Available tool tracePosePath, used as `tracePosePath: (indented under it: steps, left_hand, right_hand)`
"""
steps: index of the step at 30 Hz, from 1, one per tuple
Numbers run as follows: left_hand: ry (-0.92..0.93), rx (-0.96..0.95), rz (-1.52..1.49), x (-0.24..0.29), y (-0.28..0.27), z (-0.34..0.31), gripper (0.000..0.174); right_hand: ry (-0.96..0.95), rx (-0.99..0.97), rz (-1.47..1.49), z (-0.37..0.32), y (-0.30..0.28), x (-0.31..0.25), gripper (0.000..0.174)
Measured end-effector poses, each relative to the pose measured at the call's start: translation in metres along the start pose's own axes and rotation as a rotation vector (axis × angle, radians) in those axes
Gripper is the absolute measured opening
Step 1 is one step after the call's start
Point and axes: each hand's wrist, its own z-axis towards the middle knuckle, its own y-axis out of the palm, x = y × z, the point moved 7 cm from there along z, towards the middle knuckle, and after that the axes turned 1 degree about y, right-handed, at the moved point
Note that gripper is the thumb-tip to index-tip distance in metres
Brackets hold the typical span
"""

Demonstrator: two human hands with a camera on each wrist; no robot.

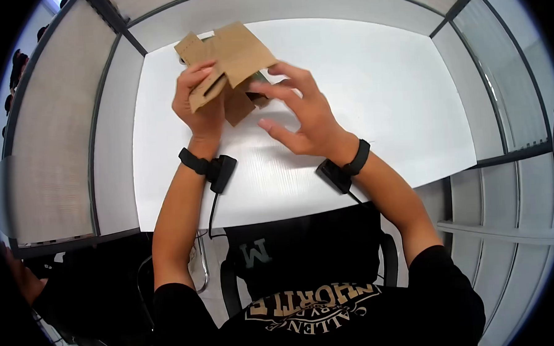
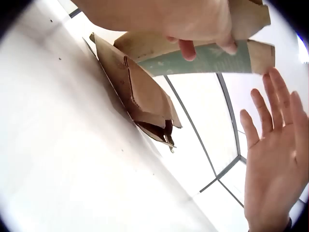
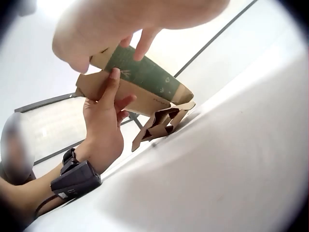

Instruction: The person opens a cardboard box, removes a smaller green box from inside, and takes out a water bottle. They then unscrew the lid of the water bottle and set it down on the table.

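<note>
A partly unfolded brown cardboard box (image 1: 238, 54) with loose flaps is held over the far left of the table. My left hand (image 1: 198, 102) grips one of its panels; the right wrist view shows that thumb lying along the cardboard. A green printed band (image 3: 140, 72) runs across one face of the box. Its lower, bent part (image 2: 137, 89) stands right at the tabletop, with a torn-looking opening at one end. At the box's right edge, my right hand (image 1: 305, 113) has its fingers spread and rather straight, fingertips close by the cardboard.
The white table (image 1: 373, 107) is enclosed by pale partition panels (image 1: 282, 6) with grey frames. A black chair (image 1: 305, 246) stands at the front edge. Black wrist cameras (image 1: 221, 173) with cables hang at both wrists. Another person's arm (image 1: 28, 276) shows at the lower left.
</note>
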Motion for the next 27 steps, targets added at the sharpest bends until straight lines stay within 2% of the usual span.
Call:
tracePosePath:
  steps: [2, 5, 6, 9, 10, 13, 14, 17, 18, 21, 23, 24, 25, 26, 27]
  left_hand:
    - [-0.089, 0.090, 0.007, -0.007, -0.005, -0.005, 0.020]
    - [-0.062, 0.179, 0.015, -0.008, -0.007, 0.002, 0.027]
    - [-0.046, 0.147, 0.093, 0.000, -0.005, 0.004, 0.027]
    - [-0.072, 0.084, 0.017, 0.007, 0.003, 0.008, 0.033]
    - [-0.086, 0.137, 0.006, -0.002, 0.000, 0.008, 0.034]
    - [-0.198, -0.019, -0.022, -0.024, -0.006, -0.003, 0.030]
    - [-0.321, 0.040, -0.113, -0.037, -0.005, -0.008, 0.025]
    - [-0.477, 0.117, 0.018, -0.030, -0.009, -0.007, 0.023]
    - [-0.448, 0.157, 0.044, -0.029, -0.013, -0.006, 0.023]
    - [-0.496, 0.101, 0.381, -0.053, -0.018, -0.013, 0.025]
    - [-0.742, -0.031, 0.469, -0.067, -0.015, -0.018, 0.034]
    - [-0.732, -0.069, 0.520, -0.066, -0.013, -0.018, 0.040]
    - [-0.724, -0.108, 0.568, -0.054, -0.011, -0.013, 0.046]
    - [-0.816, -0.204, 0.592, -0.048, -0.010, -0.010, 0.052]
    - [-0.841, -0.218, 0.611, -0.051, -0.015, -0.016, 0.053]
  right_hand:
    - [-0.011, 0.116, -0.020, -0.002, -0.009, 0.004, 0.060]
    - [0.165, 0.116, 0.076, -0.008, -0.008, 0.026, 0.056]
    - [0.216, 0.111, 0.091, -0.009, -0.007, 0.030, 0.049]
    - [0.466, 0.042, 0.128, -0.022, 0.004, 0.061, 0.044]
    - [0.525, 0.032, 0.111, -0.023, 0.005, 0.065, 0.045]
    - [0.667, 0.074, 0.166, -0.035, 0.012, 0.092, 0.047]
    - [0.738, 0.075, 0.203, -0.040, 0.013, 0.101, 0.050]
    - [0.694, -0.073, 0.111, -0.044, 0.021, 0.104, 0.052]
    - [0.682, -0.110, 0.084, -0.049, 0.023, 0.099, 0.053]
    - [0.554, -0.207, 0.055, -0.033, 0.035, 0.092, 0.055]
    - [0.497, -0.270, 0.081, -0.034, 0.041, 0.088, 0.056]
    - [0.467, -0.304, 0.031, -0.037, 0.043, 0.094, 0.054]
    - [0.567, -0.266, 0.139, -0.038, 0.044, 0.098, 0.053]
    - [0.667, -0.227, 0.245, -0.039, 0.044, 0.099, 0.052]
    - [0.770, -0.181, 0.348, -0.041, 0.045, 0.098, 0.052]
